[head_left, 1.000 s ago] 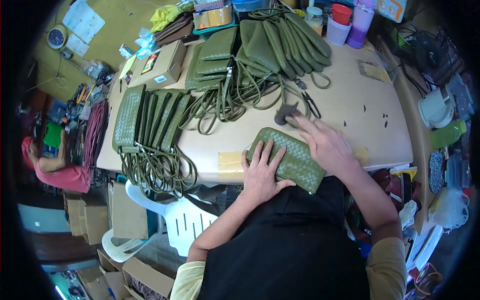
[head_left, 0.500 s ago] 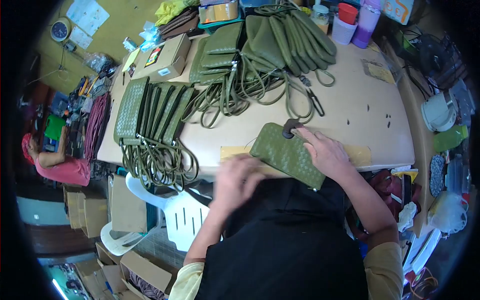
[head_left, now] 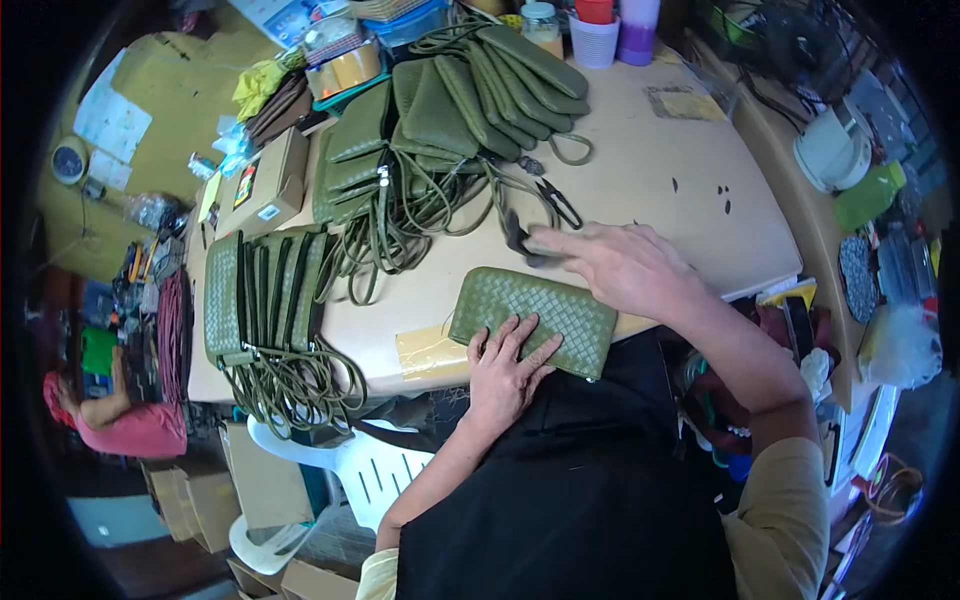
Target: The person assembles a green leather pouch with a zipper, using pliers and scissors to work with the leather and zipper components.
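Note:
A green woven-leather zip wallet [head_left: 545,315] lies at the table's front edge, partly over my dark apron. My left hand [head_left: 505,375] rests on its near left part, fingers spread and flat. Above the wallet's far right edge, my right hand [head_left: 635,265] is raised, with its fingertips closed on a small dark, curved piece [head_left: 520,238]; motion blur hides what kind of thing it is. Just beyond that piece, black-handled snips [head_left: 560,203] lie on the table next to green straps [head_left: 405,225].
A row of green wallets [head_left: 265,290] stands at the left, their straps hanging over the edge. More green pouches [head_left: 480,100] are piled at the back, near a cardboard box [head_left: 268,185] and cups [head_left: 596,40]. A white chair [head_left: 375,470] stands below; a person in pink [head_left: 135,425] is far left.
My left hand has come down onto the wallet. My right hand has lifted off it with the dark piece. The wallet lies more level, and the camera view has turned.

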